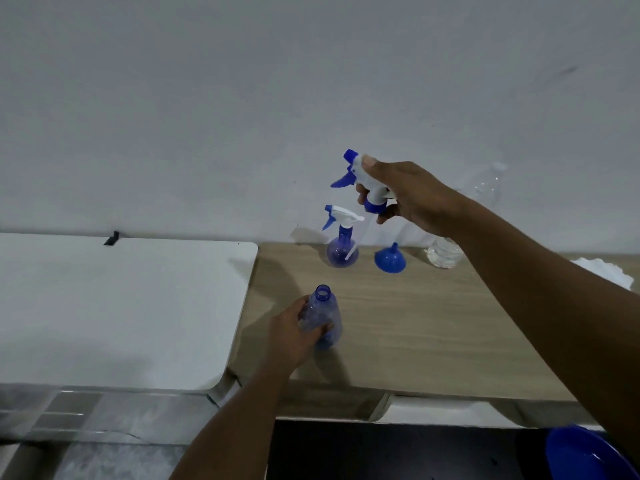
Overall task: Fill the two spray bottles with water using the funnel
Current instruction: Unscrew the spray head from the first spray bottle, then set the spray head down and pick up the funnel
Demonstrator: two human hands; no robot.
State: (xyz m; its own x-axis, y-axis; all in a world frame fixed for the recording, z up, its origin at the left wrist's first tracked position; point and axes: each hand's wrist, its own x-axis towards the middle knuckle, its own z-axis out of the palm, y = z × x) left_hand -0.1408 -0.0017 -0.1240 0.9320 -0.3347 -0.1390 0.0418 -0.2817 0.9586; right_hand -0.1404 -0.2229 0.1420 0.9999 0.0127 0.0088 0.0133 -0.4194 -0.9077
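From the head camera, the left hand (289, 336) is wrapped round the body of an open spray bottle (320, 313), a translucent blue one that stands on the wooden table (433, 327) near its left edge, its uncapped neck pointing up. The right hand (412, 195) is raised above the back of the table and grips a white and blue trigger head (362, 176) by its collar, with the thumb along the top. The head's thin dip tube (356, 240) hangs down free in the air. Just below it, close to the wall (242, 98), stands the second spray bottle (341, 245), round-bodied, with its own trigger head in place. Beside that, to the right, the blue funnel (390, 260) sits on the table with its wide mouth down and its spout up, touched by neither hand. Behind the right forearm there is what seems to be a clear plastic water bottle (445, 252); it is blurred and partly hidden. A crumpled white cloth or tissue (604, 270) lies at the far right edge. A white tabletop (121, 306) adjoins the wooden one on the left, and a curved blue object (585, 457) shows at the bottom right corner.
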